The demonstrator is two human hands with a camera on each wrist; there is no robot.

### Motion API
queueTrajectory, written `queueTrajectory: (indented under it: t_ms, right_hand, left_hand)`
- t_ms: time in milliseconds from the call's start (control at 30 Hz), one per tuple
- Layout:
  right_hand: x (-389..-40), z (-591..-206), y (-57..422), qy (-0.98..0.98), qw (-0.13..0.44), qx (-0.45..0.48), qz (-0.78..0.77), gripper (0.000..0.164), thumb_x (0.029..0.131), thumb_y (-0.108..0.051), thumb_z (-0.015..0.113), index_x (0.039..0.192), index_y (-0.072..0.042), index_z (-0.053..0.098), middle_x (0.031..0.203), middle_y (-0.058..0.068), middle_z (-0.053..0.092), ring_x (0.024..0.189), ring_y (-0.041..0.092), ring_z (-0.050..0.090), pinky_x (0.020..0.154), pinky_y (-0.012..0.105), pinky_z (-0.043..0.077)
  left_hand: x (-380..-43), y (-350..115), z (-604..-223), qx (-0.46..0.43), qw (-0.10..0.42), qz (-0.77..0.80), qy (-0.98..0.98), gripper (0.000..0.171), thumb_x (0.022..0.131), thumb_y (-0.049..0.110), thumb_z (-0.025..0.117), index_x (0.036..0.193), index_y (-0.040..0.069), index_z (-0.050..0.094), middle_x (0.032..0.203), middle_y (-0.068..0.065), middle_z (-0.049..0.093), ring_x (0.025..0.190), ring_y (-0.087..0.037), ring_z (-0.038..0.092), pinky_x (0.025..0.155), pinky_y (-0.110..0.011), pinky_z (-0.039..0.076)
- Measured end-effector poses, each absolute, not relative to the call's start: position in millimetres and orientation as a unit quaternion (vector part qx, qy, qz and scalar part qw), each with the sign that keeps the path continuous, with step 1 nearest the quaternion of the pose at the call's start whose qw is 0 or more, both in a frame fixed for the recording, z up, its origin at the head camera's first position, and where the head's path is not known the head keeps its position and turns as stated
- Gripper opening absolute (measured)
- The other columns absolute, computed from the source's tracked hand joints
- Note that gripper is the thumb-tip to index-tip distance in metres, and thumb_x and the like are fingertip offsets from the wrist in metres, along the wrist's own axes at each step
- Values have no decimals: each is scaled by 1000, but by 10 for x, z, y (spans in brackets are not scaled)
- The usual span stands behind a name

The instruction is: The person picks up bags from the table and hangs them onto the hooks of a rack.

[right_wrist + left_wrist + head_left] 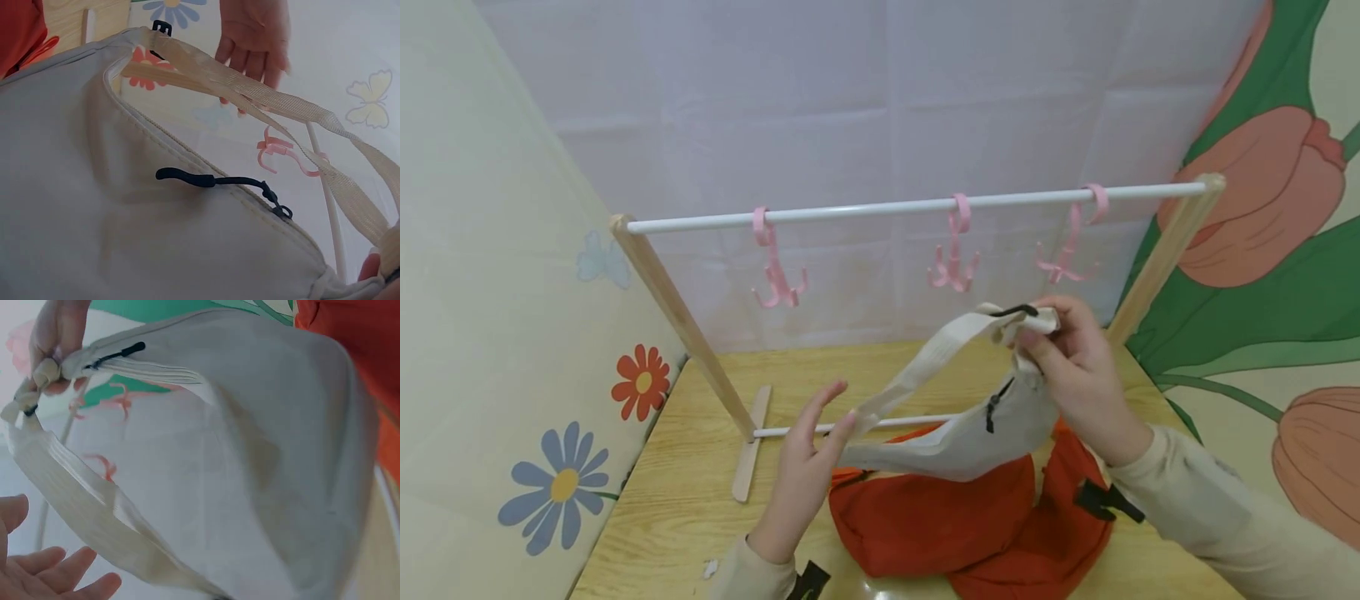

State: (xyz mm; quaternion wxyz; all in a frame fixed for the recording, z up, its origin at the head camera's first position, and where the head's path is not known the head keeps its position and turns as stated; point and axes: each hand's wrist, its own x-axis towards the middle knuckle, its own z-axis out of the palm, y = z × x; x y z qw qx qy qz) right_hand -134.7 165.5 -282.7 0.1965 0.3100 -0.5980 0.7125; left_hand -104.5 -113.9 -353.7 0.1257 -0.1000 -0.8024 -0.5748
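Pinched near one end by the right hand [1078, 371], the pale bag [1003, 442] hangs between four and five o'clock in the head view, over a red bag [947, 517], apparently raised so its strap [934, 352] loops free; at seven o'clock the left hand [801, 479], thumb and fingers apart, grips nothing, perhaps keeping that loop spread

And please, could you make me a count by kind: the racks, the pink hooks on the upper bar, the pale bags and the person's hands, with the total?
Rack: 1
Pink hooks: 3
Pale bag: 1
Hands: 2, left hand and right hand
Total: 7
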Motion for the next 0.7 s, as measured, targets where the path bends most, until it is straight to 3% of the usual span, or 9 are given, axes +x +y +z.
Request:
queueTrajectory:
  t_ms: [167,433,567,700]
  right_hand:
    - [-1345,-2850,1647,-594,188,320,714,21,101,1,52,118,-10,56,98,-1,66,83,11,60,66,20,45]
    - [-1342,-2844,1626,-589,180,314,723,20,101,1,52,118,-11,55,99,0,67,87,10,63,70,19,48]
    - [-1338,-2845,1621,-589,180,310,724,20,102,-1,52,119,-10,55,101,0,66,88,11,63,72,19,49]
    - [-1339,-2858,1622,-591,183,304,725,19,102,-1,52,119,-10,55,101,0,66,87,11,63,72,19,49]
  left_hand:
    - [-1134,-1025,-3326,-193,94,-536,-816,45,106,19,52,146,-1,48,145,-15,55,140,-33,45,113,-58,34]
    - [-1294,-916,-3183,-260,55,-486,-833,44,106,18,49,141,-8,51,132,-23,63,124,-39,58,103,-56,45]
    - [-1338,-880,-3155,-255,45,-498,-828,35,106,15,50,133,-4,61,127,-20,67,113,-33,64,98,-51,50]
    - [-1354,-869,-3117,-213,25,-533,-819,25,103,13,55,116,-2,71,101,-14,71,86,-20,59,78,-35,51]
